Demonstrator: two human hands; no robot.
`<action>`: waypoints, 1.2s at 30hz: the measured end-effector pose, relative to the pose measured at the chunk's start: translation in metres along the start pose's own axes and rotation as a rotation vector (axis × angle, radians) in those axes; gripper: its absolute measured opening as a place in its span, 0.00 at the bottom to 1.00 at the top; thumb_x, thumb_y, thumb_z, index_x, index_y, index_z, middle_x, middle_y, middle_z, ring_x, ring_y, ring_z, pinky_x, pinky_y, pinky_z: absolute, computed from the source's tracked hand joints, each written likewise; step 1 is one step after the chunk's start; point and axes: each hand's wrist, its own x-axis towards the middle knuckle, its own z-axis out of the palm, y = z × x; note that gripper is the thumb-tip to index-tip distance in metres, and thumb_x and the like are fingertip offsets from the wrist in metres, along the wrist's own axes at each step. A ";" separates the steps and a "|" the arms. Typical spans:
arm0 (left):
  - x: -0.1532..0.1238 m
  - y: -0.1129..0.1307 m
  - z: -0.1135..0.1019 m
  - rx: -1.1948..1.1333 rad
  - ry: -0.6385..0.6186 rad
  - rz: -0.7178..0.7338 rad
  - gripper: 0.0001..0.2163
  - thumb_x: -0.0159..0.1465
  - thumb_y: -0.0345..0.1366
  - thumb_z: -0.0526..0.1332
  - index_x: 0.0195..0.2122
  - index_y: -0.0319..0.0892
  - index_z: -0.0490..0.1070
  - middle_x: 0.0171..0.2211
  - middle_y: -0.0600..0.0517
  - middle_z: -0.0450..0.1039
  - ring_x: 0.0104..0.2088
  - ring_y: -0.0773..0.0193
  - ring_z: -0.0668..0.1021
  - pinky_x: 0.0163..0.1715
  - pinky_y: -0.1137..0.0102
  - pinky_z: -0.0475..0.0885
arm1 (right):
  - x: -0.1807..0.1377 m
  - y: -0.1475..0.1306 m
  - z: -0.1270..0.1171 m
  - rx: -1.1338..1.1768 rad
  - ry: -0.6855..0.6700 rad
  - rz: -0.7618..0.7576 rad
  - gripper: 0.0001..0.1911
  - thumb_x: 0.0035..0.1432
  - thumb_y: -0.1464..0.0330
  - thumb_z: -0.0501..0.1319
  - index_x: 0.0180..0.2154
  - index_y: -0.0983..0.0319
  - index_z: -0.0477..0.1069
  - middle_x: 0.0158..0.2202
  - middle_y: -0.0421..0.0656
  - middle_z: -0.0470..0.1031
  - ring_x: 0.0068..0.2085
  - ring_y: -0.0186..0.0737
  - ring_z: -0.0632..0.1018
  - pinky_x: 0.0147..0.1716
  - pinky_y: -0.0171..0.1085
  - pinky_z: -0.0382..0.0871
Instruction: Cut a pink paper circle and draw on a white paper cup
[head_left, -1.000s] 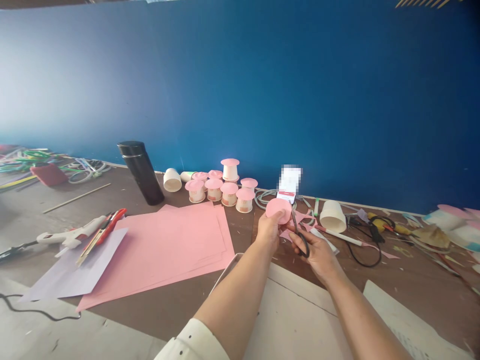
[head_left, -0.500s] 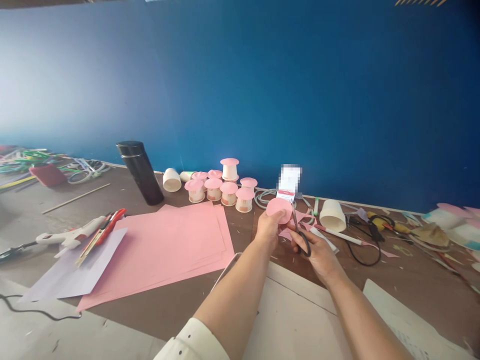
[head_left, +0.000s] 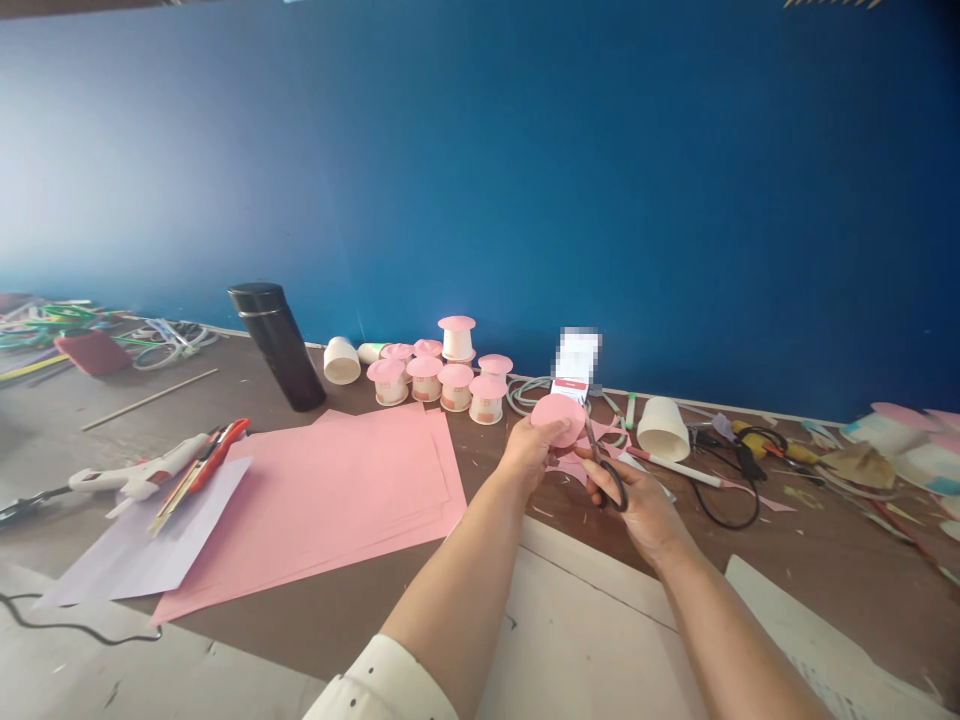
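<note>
A round pink paper disc (head_left: 559, 417) is pinched in my left hand (head_left: 527, 452), thumb on top. Dark-handled scissors (head_left: 613, 482) are in my right hand (head_left: 637, 508), fingers through the loops, with the blades upright against the disc's right edge. Pink paper scraps (head_left: 574, 464) lie on the table just beneath and beyond my hands. Left of them stand several upturned paper cups (head_left: 456, 392) topped with pink paper discs.
Pink sheets (head_left: 322, 490) spread across the left, beside a white glue gun (head_left: 142, 470) and a red utility knife (head_left: 214, 455). A black bottle (head_left: 277, 345) stands behind them. Right lie a white cup (head_left: 663, 428), cables (head_left: 739, 465) and scraps. A blue wall (head_left: 480, 180) closes the back.
The scissors have shifted slightly along the disc's right edge, and my left hand has turned a little with the disc. Both hands keep their hold.
</note>
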 end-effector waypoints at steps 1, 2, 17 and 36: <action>0.000 0.000 0.000 -0.001 -0.006 -0.004 0.16 0.53 0.31 0.66 0.43 0.34 0.73 0.36 0.40 0.79 0.34 0.59 0.80 0.28 0.72 0.71 | 0.000 0.000 0.000 -0.005 0.001 -0.001 0.20 0.52 0.50 0.66 0.28 0.61 0.76 0.26 0.40 0.72 0.27 0.34 0.70 0.27 0.33 0.61; 0.000 0.000 0.000 0.001 -0.009 -0.009 0.16 0.53 0.31 0.66 0.43 0.34 0.73 0.36 0.41 0.79 0.34 0.59 0.80 0.27 0.72 0.71 | 0.000 -0.001 0.000 -0.006 0.003 -0.002 0.20 0.52 0.50 0.65 0.26 0.61 0.75 0.26 0.41 0.72 0.27 0.34 0.70 0.27 0.33 0.61; -0.003 0.006 -0.004 0.061 -0.031 -0.046 0.17 0.54 0.33 0.67 0.45 0.34 0.73 0.40 0.38 0.78 0.34 0.59 0.79 0.27 0.72 0.69 | 0.001 0.004 -0.001 0.074 -0.013 0.010 0.19 0.51 0.51 0.67 0.32 0.60 0.76 0.26 0.39 0.72 0.27 0.32 0.70 0.26 0.32 0.60; -0.005 0.007 -0.002 0.036 -0.041 -0.035 0.17 0.54 0.33 0.68 0.45 0.34 0.73 0.41 0.37 0.78 0.36 0.58 0.80 0.29 0.72 0.70 | -0.001 -0.002 0.000 0.074 0.001 0.017 0.27 0.50 0.49 0.67 0.46 0.59 0.78 0.26 0.40 0.72 0.26 0.34 0.70 0.24 0.33 0.61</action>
